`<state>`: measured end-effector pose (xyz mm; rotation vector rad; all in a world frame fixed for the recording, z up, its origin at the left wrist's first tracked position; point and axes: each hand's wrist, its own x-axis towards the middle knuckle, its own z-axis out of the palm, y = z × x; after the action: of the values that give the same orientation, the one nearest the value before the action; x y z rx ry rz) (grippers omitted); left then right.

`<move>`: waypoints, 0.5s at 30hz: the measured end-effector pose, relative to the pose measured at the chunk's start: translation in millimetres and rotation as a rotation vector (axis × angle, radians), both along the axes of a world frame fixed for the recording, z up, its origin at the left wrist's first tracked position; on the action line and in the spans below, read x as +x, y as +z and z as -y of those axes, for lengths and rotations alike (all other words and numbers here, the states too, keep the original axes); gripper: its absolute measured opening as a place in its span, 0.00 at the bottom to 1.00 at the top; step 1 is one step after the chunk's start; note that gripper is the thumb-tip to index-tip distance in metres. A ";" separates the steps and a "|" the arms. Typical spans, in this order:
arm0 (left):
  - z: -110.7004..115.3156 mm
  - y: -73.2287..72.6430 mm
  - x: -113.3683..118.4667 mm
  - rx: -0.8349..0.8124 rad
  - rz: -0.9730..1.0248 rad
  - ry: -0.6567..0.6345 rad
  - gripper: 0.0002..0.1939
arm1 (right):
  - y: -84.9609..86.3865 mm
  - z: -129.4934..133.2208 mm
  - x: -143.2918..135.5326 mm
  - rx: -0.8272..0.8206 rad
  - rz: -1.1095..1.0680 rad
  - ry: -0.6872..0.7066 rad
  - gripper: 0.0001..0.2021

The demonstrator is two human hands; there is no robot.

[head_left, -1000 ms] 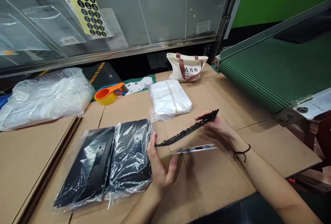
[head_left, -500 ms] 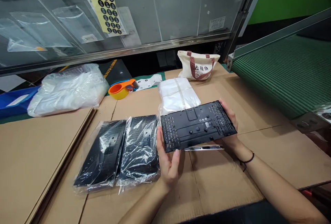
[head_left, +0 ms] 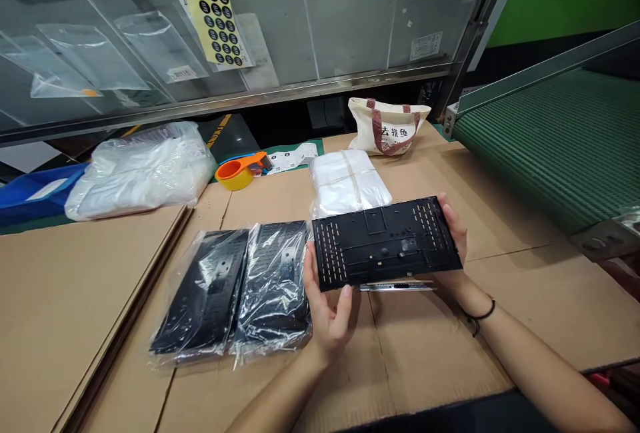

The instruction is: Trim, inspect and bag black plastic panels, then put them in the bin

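A black slotted plastic panel [head_left: 383,244] is held up above the cardboard surface. My left hand [head_left: 327,313] grips its left end, thumb at the lower edge. The right end is in my right hand [head_left: 455,246], whose fingers wrap round the edge; a dark band circles that wrist. Beneath the panel's lower edge lies a thin metal tool [head_left: 397,286], partly hidden. Left of my left hand, two similar black panels in clear bags lie side by side, one [head_left: 205,290] farther left and the other [head_left: 274,283] nearer the hand.
Behind the panel lies a stack of clear bags [head_left: 347,180], with a cloth bag [head_left: 387,128] beyond. An orange tape dispenser [head_left: 237,172] and a large plastic bundle [head_left: 143,170] are at the back left. A green conveyor [head_left: 555,140] runs along the right.
The held panel has tilted slightly, its slots now showing lighter, and my right hand has shifted a little to the right with it. The whole view has moved slightly.
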<state>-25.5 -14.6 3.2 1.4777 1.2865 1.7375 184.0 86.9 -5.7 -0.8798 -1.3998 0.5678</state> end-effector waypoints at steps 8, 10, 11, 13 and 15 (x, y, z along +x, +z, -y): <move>0.2 -0.8 0.4 0.025 0.052 -0.111 0.38 | 17.1 0.2 -8.7 0.071 -0.039 -0.101 0.21; -0.4 1.2 0.1 0.049 0.050 -0.126 0.39 | 18.8 -0.3 -9.0 0.038 -0.065 -0.094 0.20; -0.7 1.7 -0.1 0.064 0.051 -0.134 0.39 | 19.3 -0.8 -8.8 0.022 -0.077 -0.082 0.20; -1.1 1.2 -0.9 0.090 0.041 -0.138 0.39 | 19.4 -2.6 -8.0 -0.010 -0.095 -0.046 0.20; -1.0 -1.7 -2.1 0.103 -0.002 -0.116 0.39 | 18.5 -5.0 -7.1 -0.050 -0.099 -0.003 0.20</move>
<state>-27.6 -13.6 1.5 1.5790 1.1041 1.7491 176.9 91.9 12.8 -0.8819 -1.2990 0.6388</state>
